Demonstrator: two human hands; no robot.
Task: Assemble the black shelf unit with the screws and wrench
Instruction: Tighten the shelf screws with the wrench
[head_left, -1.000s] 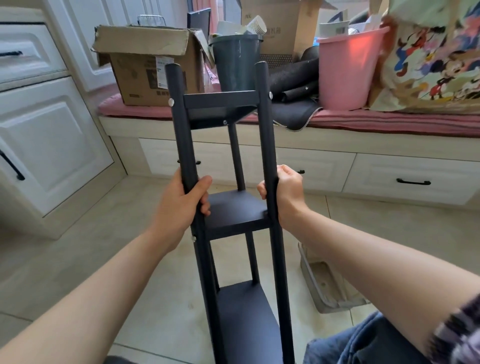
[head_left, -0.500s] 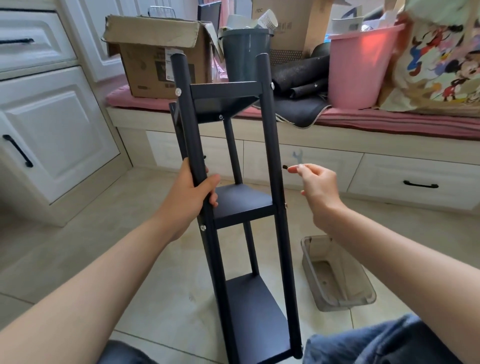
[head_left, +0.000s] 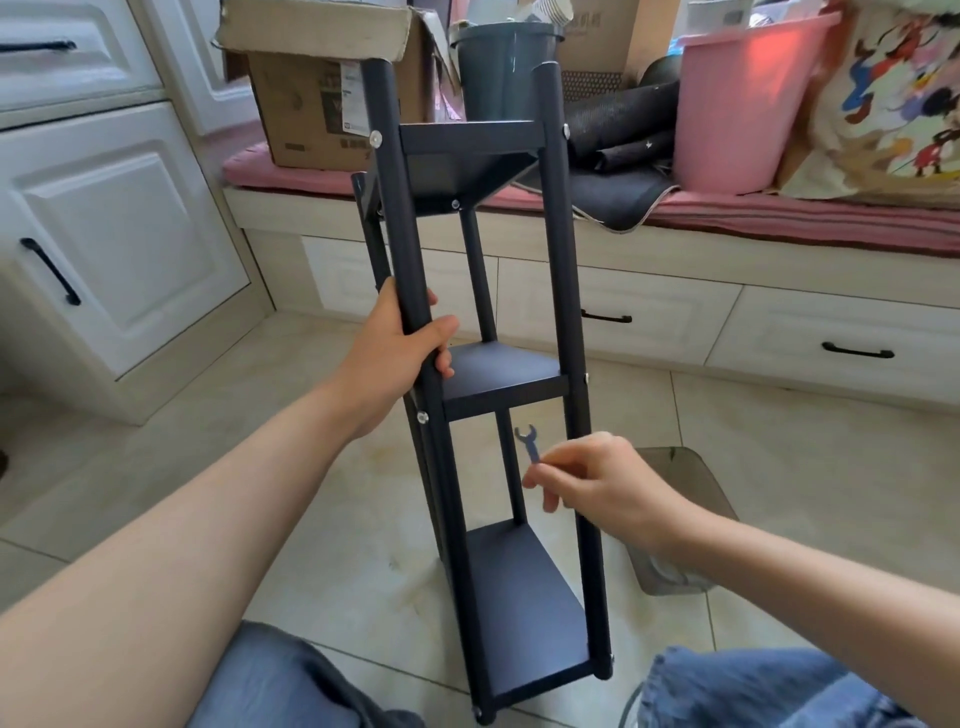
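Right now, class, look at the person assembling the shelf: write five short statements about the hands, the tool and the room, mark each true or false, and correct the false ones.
1. The left hand grips a front post of the tall black metal shelf unit. True.
2. The right hand is empty. False: it pinches a small blue flat wrench.
3. The wrench's open jaw points upward, below the middle shelf. True.
4. The pink plastic bucket stands on the floor tiles. False: it stands on the pink-cushioned window bench.
5. The shelf unit has only two shelves. False: three show, top, middle and bottom.
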